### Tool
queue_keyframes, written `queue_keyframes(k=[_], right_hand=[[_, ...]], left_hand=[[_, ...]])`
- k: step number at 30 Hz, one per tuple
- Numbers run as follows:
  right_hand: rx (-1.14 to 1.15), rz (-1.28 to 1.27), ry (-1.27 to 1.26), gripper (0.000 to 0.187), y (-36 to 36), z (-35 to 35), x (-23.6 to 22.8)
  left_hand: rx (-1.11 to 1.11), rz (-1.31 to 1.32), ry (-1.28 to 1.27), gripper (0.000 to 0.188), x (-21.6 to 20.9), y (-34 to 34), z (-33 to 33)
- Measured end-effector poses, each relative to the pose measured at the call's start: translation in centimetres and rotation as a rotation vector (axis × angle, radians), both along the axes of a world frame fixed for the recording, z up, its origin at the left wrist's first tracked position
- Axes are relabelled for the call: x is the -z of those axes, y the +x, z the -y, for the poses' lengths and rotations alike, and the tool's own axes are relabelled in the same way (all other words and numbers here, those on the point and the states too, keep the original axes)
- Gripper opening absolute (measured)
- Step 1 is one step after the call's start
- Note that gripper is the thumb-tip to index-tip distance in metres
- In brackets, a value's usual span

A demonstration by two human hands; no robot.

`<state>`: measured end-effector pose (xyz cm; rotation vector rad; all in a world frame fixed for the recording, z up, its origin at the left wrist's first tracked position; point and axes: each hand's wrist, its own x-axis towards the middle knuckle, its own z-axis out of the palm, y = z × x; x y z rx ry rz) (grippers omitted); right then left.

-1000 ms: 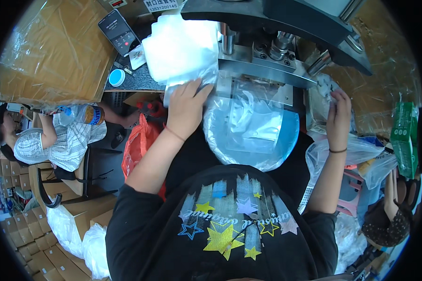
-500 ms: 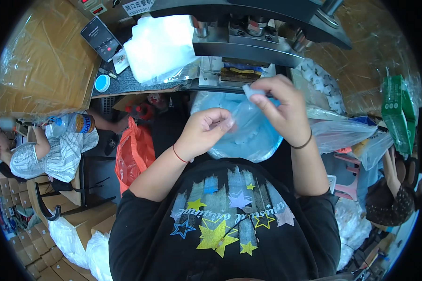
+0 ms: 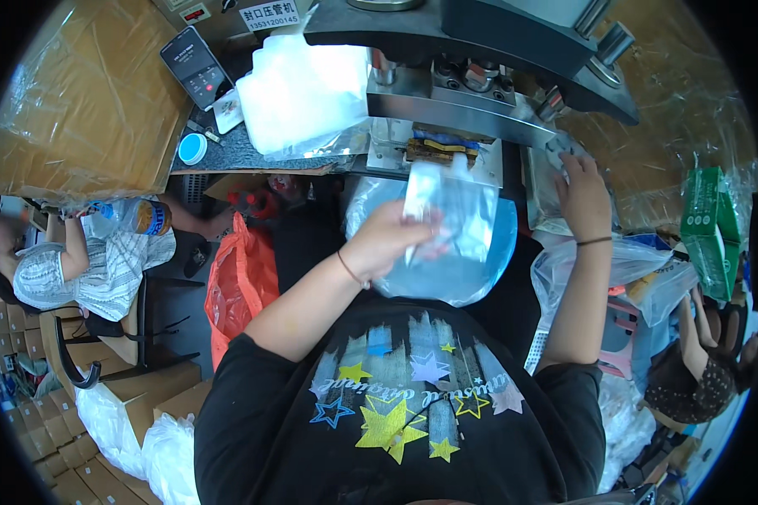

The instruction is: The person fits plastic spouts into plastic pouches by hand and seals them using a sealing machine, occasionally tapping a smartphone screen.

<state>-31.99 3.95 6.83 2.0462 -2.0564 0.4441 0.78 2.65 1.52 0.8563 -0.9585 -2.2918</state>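
1. Clear, flat plastic pouch (image 3: 476, 210) was just on the near side of the press, the left hand (image 3: 396, 238) clamped on its left edge, though motion blur softened the fingers. That side hold probably kept its top end, with a pale spout, unobstructed toward the press.
2. Dark, arched metal press (image 3: 531, 42) stood across the far side, a brown-and-blue block jig (image 3: 446, 145) beneath it.
3. Round, blue tub lined with plastic (image 3: 504, 252) sat nearer the person than the press, below the pouch, likely for easy access by both hands.
4. Fanned stack of translucent white plastic sheets (image 3: 307, 101) lay left of the press, presumably where the left hand could lift singles.
5. Shallow, pale tray (image 3: 541, 192) of small white pieces stood right of the press, plausibly for the right hand (image 3: 584, 198). Its fingers dipped in at the far end; whether they gripped a piece, I could not tell.
6. Large brown cardboard carton, tape-wrapped (image 3: 76, 109), rose well left of the press.
7. Dark grey speckled benchtop (image 3: 236, 153) extended left of the press.
8. Bright red plastic bag (image 3: 240, 278) hung below that benchtop, left of the press.
9. Black rectangular phone (image 3: 196, 71) and round white jar with a blue top (image 3: 192, 149) rested left of the press.
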Motion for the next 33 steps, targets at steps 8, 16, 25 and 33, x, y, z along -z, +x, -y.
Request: queue_keyframes(k=[8,16,25,33], right_hand=[[0.127,0.049,-0.051,0.02,-0.1,0.3,2.4],[-0.076,0.367,-0.36,0.013,-1.8,-1.6,2.8],[-0.621,0.543,0.063,0.009,8.7,-3.5,0.2],[-0.523,0.907,-0.056,0.014,12.2,-2.3,-3.3]], left_hand=[[-0.184,0.001,-0.111,0.036,0.7,-0.2,3.0],[-0.365,1.407,-1.749,0.051,0.6,8.1,6.1],[-0.31,0.438,-0.739,0.014,0.5,7.3,1.1],[0.086,0.382,-0.636,0.025,-1.2,1.6,-2.2]])
